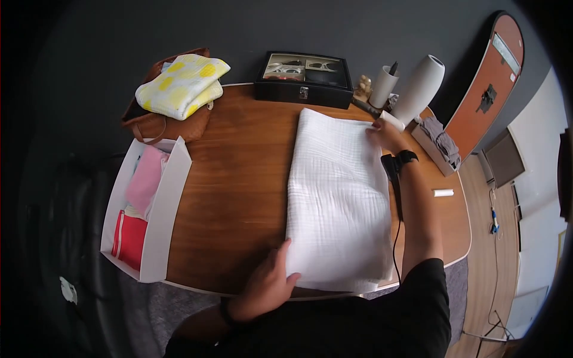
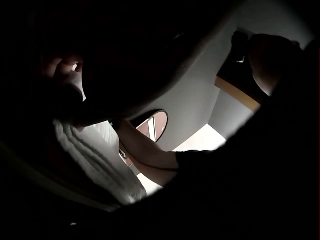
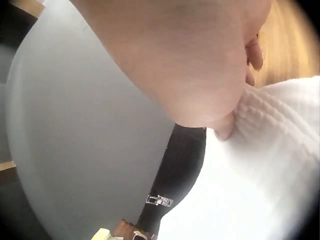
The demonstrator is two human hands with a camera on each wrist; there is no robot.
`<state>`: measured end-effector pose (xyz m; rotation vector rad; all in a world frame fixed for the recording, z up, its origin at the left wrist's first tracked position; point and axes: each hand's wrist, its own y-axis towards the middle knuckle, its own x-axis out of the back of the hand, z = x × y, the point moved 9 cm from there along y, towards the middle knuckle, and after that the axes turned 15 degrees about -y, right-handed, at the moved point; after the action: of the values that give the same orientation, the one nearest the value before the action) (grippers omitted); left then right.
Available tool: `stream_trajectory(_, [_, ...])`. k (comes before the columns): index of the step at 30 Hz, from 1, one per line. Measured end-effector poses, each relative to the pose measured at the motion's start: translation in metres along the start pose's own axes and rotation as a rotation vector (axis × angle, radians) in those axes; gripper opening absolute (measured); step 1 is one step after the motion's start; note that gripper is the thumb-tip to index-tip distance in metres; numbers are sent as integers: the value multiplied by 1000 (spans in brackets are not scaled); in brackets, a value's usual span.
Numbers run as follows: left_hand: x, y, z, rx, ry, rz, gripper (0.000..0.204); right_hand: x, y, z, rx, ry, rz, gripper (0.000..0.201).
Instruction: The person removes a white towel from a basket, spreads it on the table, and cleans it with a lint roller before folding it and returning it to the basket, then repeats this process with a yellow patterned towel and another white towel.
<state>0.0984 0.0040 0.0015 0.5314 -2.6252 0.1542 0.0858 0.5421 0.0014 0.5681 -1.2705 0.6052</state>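
A white crinkled muslin cloth [image 1: 337, 197] lies folded into a long rectangle on the wooden table. At its near left corner my left hand [image 1: 270, 285] holds the edge, thumb over the cloth and fingers along its left side. My right hand [image 1: 389, 136] pinches the far right corner. In the right wrist view, folds of the muslin cloth [image 3: 270, 130] gather at the thumb and fingers of the right hand [image 3: 200, 65]. The left wrist view is mostly dark, with the cloth [image 2: 100, 160] below the left fingers [image 2: 62, 67].
On the left stand a white box [image 1: 156, 238] of folded pink and red fabric and a brown bag [image 1: 197, 128] topped by a yellow-spotted cloth [image 1: 179, 86]. A black glasses case [image 1: 304, 94], white vase [image 1: 419, 89] and small box of grey fabric [image 1: 439, 149] line the back. A black cable [image 1: 399, 238] runs beside the cloth.
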Motion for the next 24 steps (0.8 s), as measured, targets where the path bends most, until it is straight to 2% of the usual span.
stream_trajectory(2, [22, 3, 6, -4, -60, -30, 79, 20, -1, -4, -18, 80, -107, 43])
stream_trajectory(3, [37, 7, 13, 79, -88, -31, 76, 21, 4, -13, -66, 101, -123, 39])
stream_trajectory(6, [94, 22, 31, 14, -110, -172, 72, 16, 13, -28, -70, 42, -107, 41])
stream_trajectory(8, [129, 44, 59, 8, -77, -217, 71, -7, 16, -41, -84, 88, -20, 36])
stream_trajectory(9, [147, 56, 83, -54, -60, -263, 68, -17, 16, -47, -82, 112, -1, 35])
stream_trajectory(10, [165, 65, 82, 18, -65, -369, 64, -27, 15, -46, -78, 136, 18, 34])
stream_trajectory(12, [196, 70, 58, -20, 352, -555, 56, -23, 2, -35, -126, 98, 118, 32])
stream_trajectory(14, [199, 61, 47, -149, 598, -737, 49, -17, -5, -30, -70, 41, 39, 30])
stream_trajectory(17, [171, 46, 77, 194, 88, -549, 42, -6, -22, -26, -79, -15, -12, 32])
stream_trajectory(20, [126, 25, 77, 355, -64, -213, 57, 0, -32, -34, -93, 60, 2, 42])
stream_trajectory(23, [89, 12, 86, 379, -513, -154, 74, -12, -22, -57, -119, 140, 35, 42])
stream_trajectory(24, [86, 13, 84, 349, -550, -166, 77, -15, -21, -59, -138, 169, 36, 40])
